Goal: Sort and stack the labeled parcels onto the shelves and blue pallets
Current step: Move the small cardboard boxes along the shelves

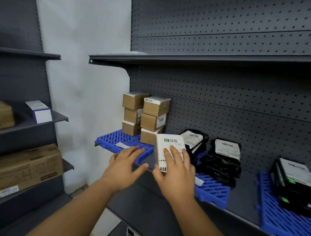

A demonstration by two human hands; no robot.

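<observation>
My right hand (177, 169) holds a labeled white box (169, 145) upright, fingers across its barcode label and thumb on its left edge, at the front of the left blue pallet (114, 140). My left hand (125, 162) hovers open just left of the box, fingers spread over the pallet's front edge. Behind stand two stacks of small brown cardboard parcels (144, 114), three high each. Black bagged parcels (221, 159) with white labels lie on the middle blue pallet (212, 191). Flat black parcels (295, 180) are stacked on the right blue pallet (281, 223).
A dark metal shelf (242, 194) with pegboard back carries the pallets; another shelf board (176, 60) hangs above. The left shelving unit (25, 125) holds large brown cartons (22, 169) and a white-purple box (39, 111). White paper slips lie on the pallets.
</observation>
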